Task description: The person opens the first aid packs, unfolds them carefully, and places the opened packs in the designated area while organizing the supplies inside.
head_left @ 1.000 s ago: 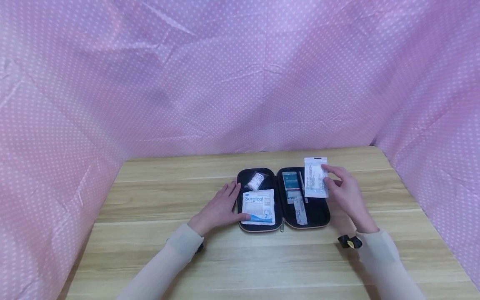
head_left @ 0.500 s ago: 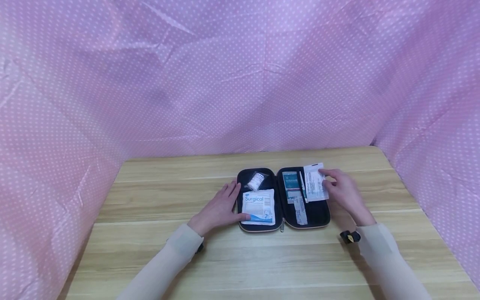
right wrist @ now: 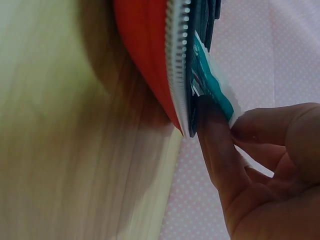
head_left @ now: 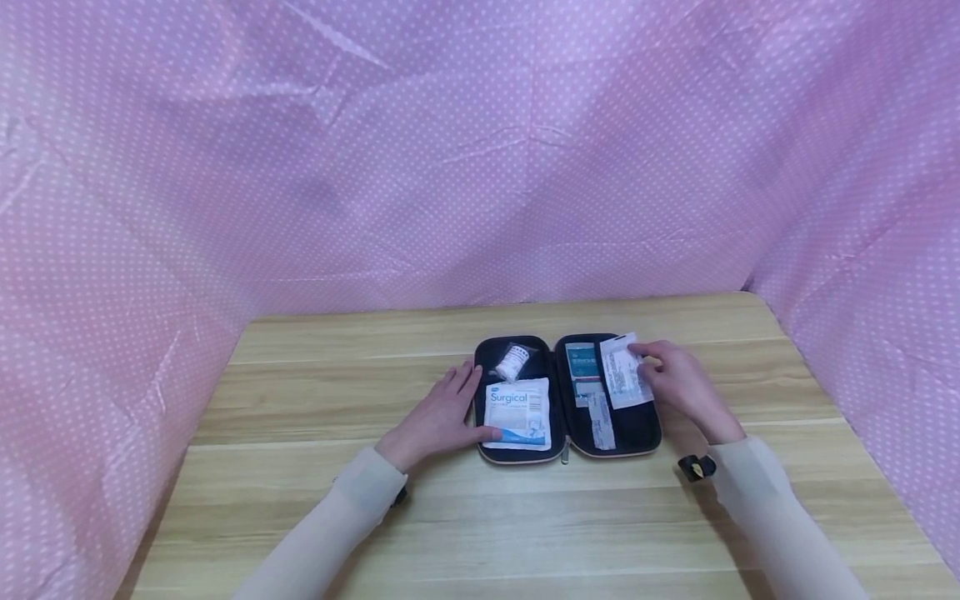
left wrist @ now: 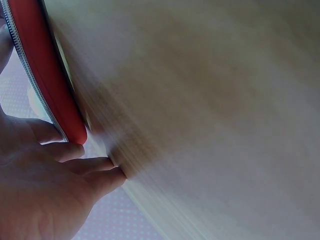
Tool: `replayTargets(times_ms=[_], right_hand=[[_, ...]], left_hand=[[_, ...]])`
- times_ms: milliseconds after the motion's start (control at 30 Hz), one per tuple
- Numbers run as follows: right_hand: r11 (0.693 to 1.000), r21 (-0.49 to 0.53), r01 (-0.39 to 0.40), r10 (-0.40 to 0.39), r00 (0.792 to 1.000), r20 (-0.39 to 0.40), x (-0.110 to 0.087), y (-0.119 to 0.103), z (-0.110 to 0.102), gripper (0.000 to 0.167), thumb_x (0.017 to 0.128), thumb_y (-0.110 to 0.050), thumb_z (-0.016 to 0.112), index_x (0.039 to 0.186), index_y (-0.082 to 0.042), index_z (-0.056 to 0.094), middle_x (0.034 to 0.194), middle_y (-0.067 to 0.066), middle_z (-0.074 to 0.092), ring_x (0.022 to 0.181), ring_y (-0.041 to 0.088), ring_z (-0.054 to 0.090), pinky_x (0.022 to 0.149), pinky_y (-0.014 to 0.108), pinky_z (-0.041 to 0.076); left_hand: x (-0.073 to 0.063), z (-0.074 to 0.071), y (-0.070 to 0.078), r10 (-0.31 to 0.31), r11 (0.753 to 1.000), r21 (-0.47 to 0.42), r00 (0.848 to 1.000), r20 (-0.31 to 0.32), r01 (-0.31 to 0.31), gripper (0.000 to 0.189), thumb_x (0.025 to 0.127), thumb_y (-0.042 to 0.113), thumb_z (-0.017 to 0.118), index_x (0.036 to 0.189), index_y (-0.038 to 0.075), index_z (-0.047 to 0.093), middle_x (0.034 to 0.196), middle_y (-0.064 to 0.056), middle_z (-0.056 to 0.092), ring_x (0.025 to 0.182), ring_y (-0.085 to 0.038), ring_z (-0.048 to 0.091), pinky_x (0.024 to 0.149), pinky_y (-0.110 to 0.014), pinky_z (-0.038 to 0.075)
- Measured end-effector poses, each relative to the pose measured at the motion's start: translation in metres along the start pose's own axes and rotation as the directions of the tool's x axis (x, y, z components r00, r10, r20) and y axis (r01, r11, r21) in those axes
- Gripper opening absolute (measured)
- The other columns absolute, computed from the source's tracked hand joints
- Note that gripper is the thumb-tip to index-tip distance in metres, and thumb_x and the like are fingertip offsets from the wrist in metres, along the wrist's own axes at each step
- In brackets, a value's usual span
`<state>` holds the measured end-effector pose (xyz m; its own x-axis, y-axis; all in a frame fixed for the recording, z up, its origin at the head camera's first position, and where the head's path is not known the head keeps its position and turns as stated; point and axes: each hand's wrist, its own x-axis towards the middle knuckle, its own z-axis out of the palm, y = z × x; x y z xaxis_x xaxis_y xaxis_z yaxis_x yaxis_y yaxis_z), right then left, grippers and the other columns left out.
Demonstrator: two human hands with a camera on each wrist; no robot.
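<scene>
The surface (head_left: 300, 400) looks like smooth wood; the polka-dot backdrop (head_left: 480, 150), creased, faintly glossy cloth. The red case (right wrist: 142, 55) appears smooth and matt outside, its zip teeth (right wrist: 176, 65) metallic. Clear shiny plastic wraps the white roll (head_left: 513, 363); the Surgical packet (head_left: 517, 414) looks papery.

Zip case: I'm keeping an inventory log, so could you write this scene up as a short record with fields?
Zip case: open on the wooden table; dark inside, red outside
Left half: Surgical packet; beyond it, white roll in clear wrapping
Right half: teal packet; nearer the person, pale strip
Left hand: rests against the case's left edge, thumb over the Surgical packet's near left corner
Right hand: pinches printed white packet over the right half
Backdrop: pink dotted cloth
</scene>
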<state>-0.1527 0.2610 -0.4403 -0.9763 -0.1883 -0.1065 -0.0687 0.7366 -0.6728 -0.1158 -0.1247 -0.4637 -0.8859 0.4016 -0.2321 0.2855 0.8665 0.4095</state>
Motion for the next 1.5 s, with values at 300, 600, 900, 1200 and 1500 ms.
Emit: replayTargets(times_ms=[300,600,900,1200,1500], right_hand=[[0.998,-0.042,0.04,-0.04,0.999,-0.006,0.009,-0.002,0.008,0.039,0.101,-0.001,0.056,0.138,0.012,0.057,0.137,0.037,0.053,0.109,0.044,0.062,0.092,0.059,0.055],[0.999,-0.037,0.014,-0.013,0.999,0.031,0.014,-0.007,0.015,0.041,0.103,-0.003,0.055,0.142,0.009,0.055,0.14,0.037,0.052,0.112,0.044,0.059,0.099,0.062,0.051],[0.998,-0.052,0.022,-0.021,1.0,0.022,0.019,-0.009,0.022,0.04,0.102,-0.002,0.056,0.14,0.01,0.057,0.135,0.037,0.055,0.105,0.041,0.057,0.094,0.057,0.051],[0.999,-0.051,0.009,-0.008,1.0,0.02,0.02,-0.011,0.026,0.042,0.102,-0.003,0.057,0.143,0.007,0.056,0.132,0.034,0.058,0.099,0.037,0.061,0.086,0.05,0.056],[0.996,-0.067,0.051,-0.053,0.998,-0.028,0.02,-0.011,0.026,0.048,0.098,0.0,0.062,0.141,0.016,0.049,0.116,0.032,0.066,0.101,0.043,0.068,0.089,0.057,0.056]], left_hand=[[-0.001,-0.001,0.0,0.007,1.0,0.006,1.0,0.002,-0.007,0.115,0.086,0.077,0.064,0.166,0.008,0.019,0.174,-0.011,0.008,0.157,-0.039,0.013,0.125,-0.051,0.021],[-0.001,-0.001,0.001,0.006,1.0,0.013,1.0,0.001,-0.006,0.115,0.085,0.078,0.064,0.165,0.007,0.02,0.174,-0.011,0.009,0.157,-0.039,0.013,0.126,-0.05,0.02],[0.0,-0.001,0.001,-0.002,1.0,0.007,1.0,0.005,0.002,0.114,0.086,0.077,0.064,0.166,0.008,0.019,0.174,-0.011,0.009,0.157,-0.038,0.013,0.126,-0.049,0.019],[0.0,-0.001,0.002,-0.009,1.0,0.005,1.0,0.006,0.009,0.115,0.086,0.077,0.064,0.166,0.008,0.019,0.174,-0.011,0.009,0.158,-0.037,0.013,0.126,-0.049,0.019],[0.0,0.0,0.002,-0.01,1.0,0.001,1.0,0.002,0.01,0.115,0.085,0.077,0.065,0.166,0.009,0.019,0.174,-0.011,0.009,0.158,-0.037,0.013,0.126,-0.049,0.019]])
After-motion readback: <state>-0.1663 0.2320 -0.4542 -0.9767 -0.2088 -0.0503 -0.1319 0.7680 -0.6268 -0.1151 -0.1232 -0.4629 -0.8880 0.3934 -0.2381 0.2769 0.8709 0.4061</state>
